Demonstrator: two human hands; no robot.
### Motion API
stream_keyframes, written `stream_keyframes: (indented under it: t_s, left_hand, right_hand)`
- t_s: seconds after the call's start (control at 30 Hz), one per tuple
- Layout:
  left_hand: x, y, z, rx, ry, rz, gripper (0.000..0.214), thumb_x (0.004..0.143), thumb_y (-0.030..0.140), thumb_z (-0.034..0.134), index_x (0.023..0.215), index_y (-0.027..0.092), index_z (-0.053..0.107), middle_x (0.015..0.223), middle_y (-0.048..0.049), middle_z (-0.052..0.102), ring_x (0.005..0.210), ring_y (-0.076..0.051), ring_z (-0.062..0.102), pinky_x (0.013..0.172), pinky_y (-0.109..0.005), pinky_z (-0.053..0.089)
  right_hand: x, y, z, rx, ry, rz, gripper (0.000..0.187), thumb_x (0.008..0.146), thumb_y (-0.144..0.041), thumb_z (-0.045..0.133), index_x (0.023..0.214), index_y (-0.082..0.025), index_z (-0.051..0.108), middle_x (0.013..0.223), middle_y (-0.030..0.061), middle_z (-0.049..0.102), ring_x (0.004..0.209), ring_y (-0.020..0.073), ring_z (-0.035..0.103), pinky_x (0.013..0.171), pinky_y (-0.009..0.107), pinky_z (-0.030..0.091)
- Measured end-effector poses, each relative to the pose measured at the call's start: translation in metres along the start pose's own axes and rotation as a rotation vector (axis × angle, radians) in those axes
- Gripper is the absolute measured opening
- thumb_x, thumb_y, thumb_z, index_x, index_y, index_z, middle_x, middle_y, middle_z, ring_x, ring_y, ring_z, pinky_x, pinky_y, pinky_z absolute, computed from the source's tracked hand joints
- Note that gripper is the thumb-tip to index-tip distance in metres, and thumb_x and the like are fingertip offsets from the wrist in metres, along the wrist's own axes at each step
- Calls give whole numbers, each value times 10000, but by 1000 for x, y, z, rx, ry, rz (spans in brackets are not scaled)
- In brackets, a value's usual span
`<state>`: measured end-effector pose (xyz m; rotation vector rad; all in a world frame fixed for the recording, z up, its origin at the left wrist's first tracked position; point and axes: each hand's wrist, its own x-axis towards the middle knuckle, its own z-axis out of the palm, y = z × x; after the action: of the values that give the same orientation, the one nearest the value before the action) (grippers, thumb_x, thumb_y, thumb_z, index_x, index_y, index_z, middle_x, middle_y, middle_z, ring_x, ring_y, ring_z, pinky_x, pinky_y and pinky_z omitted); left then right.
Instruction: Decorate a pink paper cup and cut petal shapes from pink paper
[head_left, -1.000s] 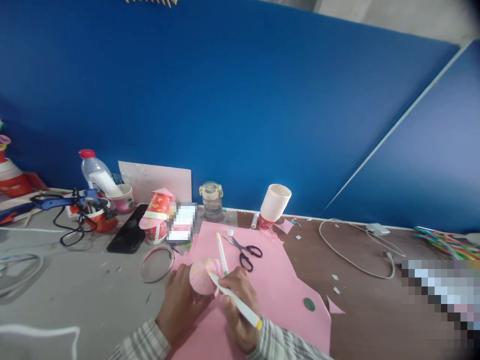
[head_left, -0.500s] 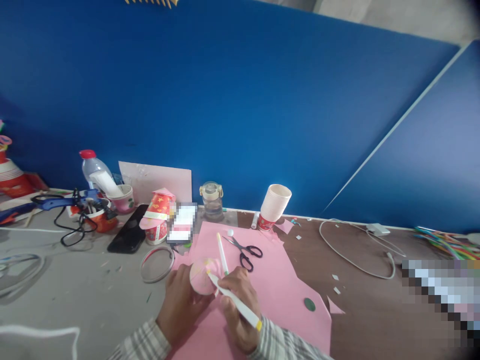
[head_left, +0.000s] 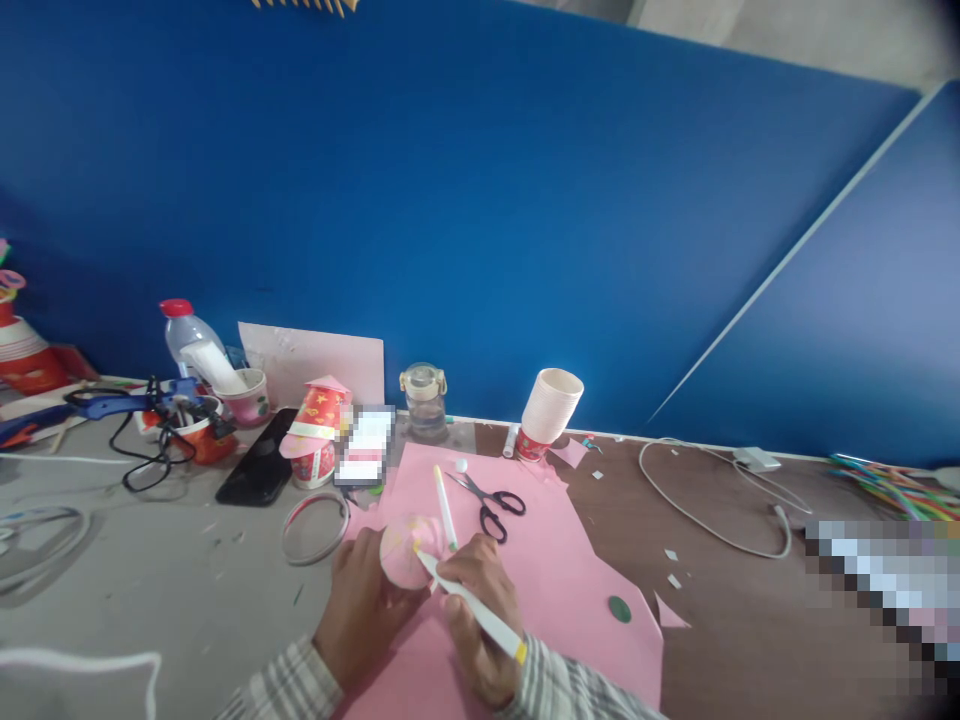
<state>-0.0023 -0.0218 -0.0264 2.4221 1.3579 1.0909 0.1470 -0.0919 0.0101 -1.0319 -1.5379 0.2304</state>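
My left hand is wrapped round a small paper cup whose pale pink round face is turned up toward me and carries faint yellow marks. My right hand grips a white marker with a yellow end, and its tip touches that pink face. Under both hands lies a large sheet of pink paper. A second white marker and black-handled scissors rest on the sheet just beyond my right hand. The underside of the held cup is hidden by my fingers.
Behind on the left stand a red and pink cup figure, a black phone and a tape roll. A lidded jar and stacked paper cups are near the blue partition. A white cable lies on the right.
Almost nothing differs. The marker tip stays at the pink face, and both hands keep their hold in nearly the same place.
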Motion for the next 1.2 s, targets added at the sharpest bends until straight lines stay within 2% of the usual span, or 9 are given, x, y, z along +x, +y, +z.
stream_keyframes:
  t_s: [0.47,1.03,1.2]
  left_hand:
    - [0,-2,1,-1,-25,-39,319,515,526,644,694,275,562,590,68,523,590,-180,516,577,-323,393]
    - [0,-2,1,20,-7,7,342,504,549,642,699,278,565,591,69,531,592,-181,520,586,-327,399]
    - [-1,-3,2,18,-4,2,352,516,531,649,733,272,553,594,73,510,591,-178,511,589,-329,394]
  right_hand:
    - [-2,3,0,-3,4,23,169,834,-295,441,872,-223,589,701,5,604,637,194,561,665,372,438]
    - [2,0,0,2,15,-2,228,856,-333,410,820,-211,599,670,8,607,618,187,559,659,366,433]
    - [2,1,1,13,45,2,196,848,-312,432,874,-209,597,681,8,598,620,187,558,644,360,442]
